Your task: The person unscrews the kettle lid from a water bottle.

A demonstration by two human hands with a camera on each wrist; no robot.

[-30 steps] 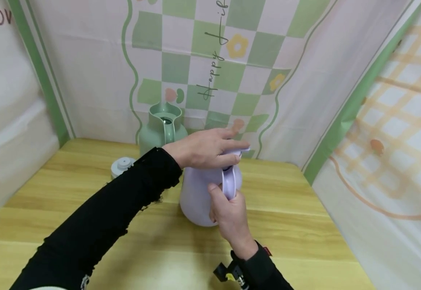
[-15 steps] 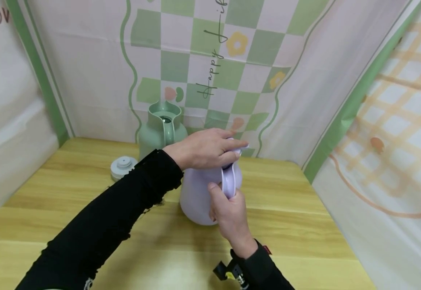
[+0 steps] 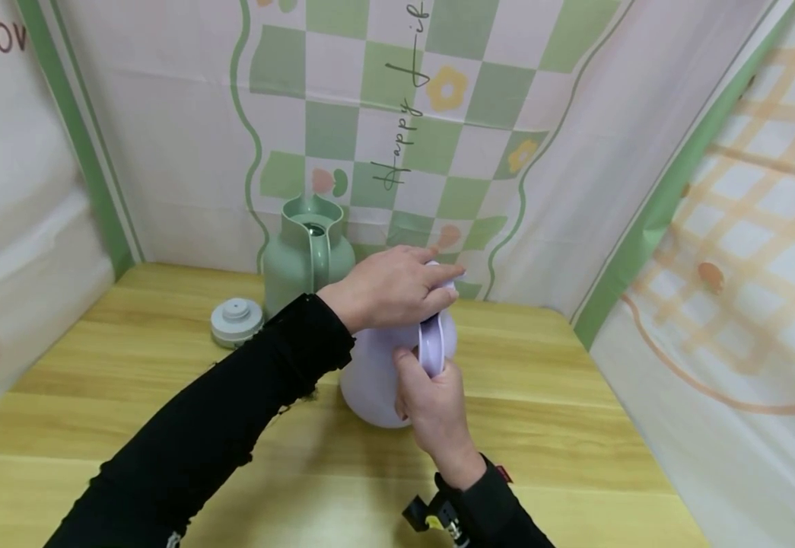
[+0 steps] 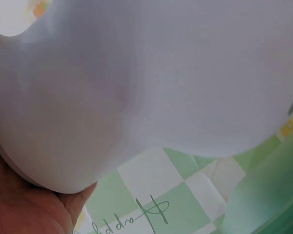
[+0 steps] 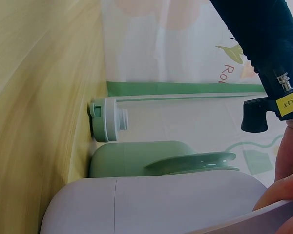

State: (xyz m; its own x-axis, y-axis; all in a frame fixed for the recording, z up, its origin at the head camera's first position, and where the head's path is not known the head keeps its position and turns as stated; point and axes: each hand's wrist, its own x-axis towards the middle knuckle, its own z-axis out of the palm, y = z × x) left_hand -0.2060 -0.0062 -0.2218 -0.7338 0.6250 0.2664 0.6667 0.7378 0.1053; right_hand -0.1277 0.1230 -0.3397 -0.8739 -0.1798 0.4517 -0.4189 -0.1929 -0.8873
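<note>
A lilac thermos jug (image 3: pixel 376 380) stands upright on the table. My right hand (image 3: pixel 434 407) grips its handle (image 3: pixel 433 346), thumb on the near side. My left hand (image 3: pixel 393 285) lies over the jug's top and holds the lilac lid (image 3: pixel 450 283), which shows only partly past the fingers. The index finger points out to the right across it. In the left wrist view, the left palm and thumb (image 4: pixel 34 207) sit against the rounded top of the jug (image 4: pixel 136 87). In the right wrist view, fingers (image 5: pixel 283 192) of the left hand reach the jug's top end.
Behind the left forearm stands a green thermos jug (image 3: pixel 287 262) with its top uncovered. A round stopper lid (image 3: pixel 236 320), grey-white above and green below, lies on the wooden table (image 3: pixel 548 441) to its left. Printed cloth (image 3: pixel 411 137) walls the back and sides.
My left hand has turned slightly on the jug's top, its fingertips shifting a little left, and the lid's protruding edge has shifted with it. My right hand stays on the handle.
</note>
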